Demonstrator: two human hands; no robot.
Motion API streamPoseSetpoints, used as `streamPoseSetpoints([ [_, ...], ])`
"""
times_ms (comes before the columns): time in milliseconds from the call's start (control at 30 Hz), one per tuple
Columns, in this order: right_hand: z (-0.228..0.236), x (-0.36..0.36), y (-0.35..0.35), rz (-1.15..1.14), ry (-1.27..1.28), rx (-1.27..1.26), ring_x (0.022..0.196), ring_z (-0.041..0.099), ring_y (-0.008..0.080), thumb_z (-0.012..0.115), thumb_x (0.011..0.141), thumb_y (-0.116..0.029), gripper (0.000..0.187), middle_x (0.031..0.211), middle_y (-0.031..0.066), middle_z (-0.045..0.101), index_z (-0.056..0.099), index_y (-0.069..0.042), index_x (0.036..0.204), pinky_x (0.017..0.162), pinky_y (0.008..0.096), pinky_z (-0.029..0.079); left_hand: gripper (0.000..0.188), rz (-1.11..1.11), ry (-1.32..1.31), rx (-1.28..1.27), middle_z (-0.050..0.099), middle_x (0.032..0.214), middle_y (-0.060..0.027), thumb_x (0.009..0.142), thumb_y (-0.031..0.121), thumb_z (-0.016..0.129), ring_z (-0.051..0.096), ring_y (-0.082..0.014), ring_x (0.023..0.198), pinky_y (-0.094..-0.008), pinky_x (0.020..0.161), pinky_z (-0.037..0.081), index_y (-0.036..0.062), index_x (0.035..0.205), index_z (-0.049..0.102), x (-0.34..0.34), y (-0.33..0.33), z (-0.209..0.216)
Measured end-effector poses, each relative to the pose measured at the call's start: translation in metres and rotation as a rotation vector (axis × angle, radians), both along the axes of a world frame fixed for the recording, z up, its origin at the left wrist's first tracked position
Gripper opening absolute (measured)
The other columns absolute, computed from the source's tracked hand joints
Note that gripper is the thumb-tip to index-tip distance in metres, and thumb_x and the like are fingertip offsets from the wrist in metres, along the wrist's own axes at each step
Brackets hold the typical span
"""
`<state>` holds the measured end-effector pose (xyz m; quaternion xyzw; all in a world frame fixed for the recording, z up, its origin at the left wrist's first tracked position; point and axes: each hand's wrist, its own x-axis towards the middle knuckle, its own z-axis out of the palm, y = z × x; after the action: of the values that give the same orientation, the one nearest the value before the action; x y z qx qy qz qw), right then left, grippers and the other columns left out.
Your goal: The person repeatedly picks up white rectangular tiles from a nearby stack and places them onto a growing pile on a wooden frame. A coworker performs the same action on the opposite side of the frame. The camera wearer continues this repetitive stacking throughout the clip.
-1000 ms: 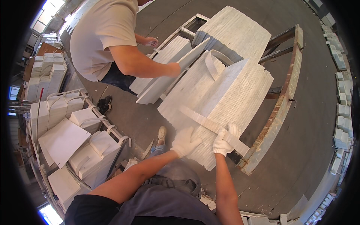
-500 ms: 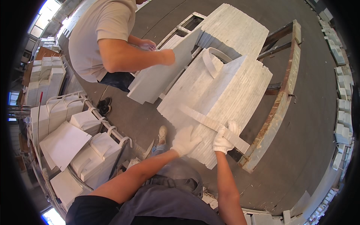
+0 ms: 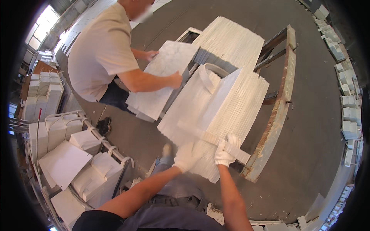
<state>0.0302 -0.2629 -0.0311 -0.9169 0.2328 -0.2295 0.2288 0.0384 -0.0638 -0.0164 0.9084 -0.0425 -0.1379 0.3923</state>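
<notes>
White knitted gloves cover both my hands. My right hand (image 3: 226, 151) is closed around a pale flat strap (image 3: 239, 155) near its square end. The strap runs left across a large stack of thin white stone slabs (image 3: 241, 111), and its left part is blurred. My left hand (image 3: 189, 156) lies with stretched fingers against the near end of the stack, below the strap; its fingertips are slightly smeared. A second strap (image 3: 207, 79) loops over the stack's far end. To the left, a crouching person (image 3: 100, 54) holds a grey-white slab (image 3: 169, 57) tilted in both hands.
A rusty metal frame (image 3: 283, 100) stands along the right side of the stacks. Behind is another slab stack (image 3: 231, 40). Strapped white blocks (image 3: 94, 169) with a loose sheet (image 3: 63, 163) on top stand on a rack at lower left. More blocks (image 3: 350, 104) line the far right.
The view has shifted a little. The other person's slab has swung from nearly upright to showing its broad face. My right hand keeps its hold on the strap, and my left stays against the stack.
</notes>
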Motion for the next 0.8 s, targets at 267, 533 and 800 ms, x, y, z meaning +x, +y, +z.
streamPoseSetpoints([
  [267,0.013,0.006,-0.003,0.049,-0.093,-0.008,0.129,0.063,0.0431,0.070,0.095,-0.033,0.044,0.132,0.0194,0.071,0.071,-0.002,0.126,0.125,0.0600,0.040,0.077,-0.101,0.084,0.066,0.071,0.124,-0.0290,0.090,0.068,0.074,0.067,-0.0491,0.116,-0.0570,0.101,0.053,0.0025,0.130,0.066,0.001,0.006,-0.022],
  [533,0.007,0.009,0.000,0.021,-0.046,0.015,0.126,0.065,0.0427,0.067,0.094,-0.032,0.041,0.130,0.0185,0.071,0.070,-0.003,0.124,0.125,0.0588,0.040,0.059,-0.426,-0.030,-0.085,0.070,0.120,-0.0289,0.095,0.047,0.075,0.064,-0.0500,0.117,-0.0553,0.102,0.052,-0.0012,0.128,0.065,0.099,0.051,0.034],
  [800,0.012,0.010,0.004,-0.092,0.130,0.094,0.129,0.062,0.0434,0.067,0.092,-0.026,0.041,0.131,0.0193,0.071,0.071,-0.001,0.124,0.118,0.0561,0.044,0.069,-0.441,-0.718,-0.035,0.047,0.165,-0.0269,0.100,0.049,0.071,0.039,-0.0555,0.152,-0.0771,0.126,0.018,0.0113,0.157,0.059,0.212,0.027,0.021],
])
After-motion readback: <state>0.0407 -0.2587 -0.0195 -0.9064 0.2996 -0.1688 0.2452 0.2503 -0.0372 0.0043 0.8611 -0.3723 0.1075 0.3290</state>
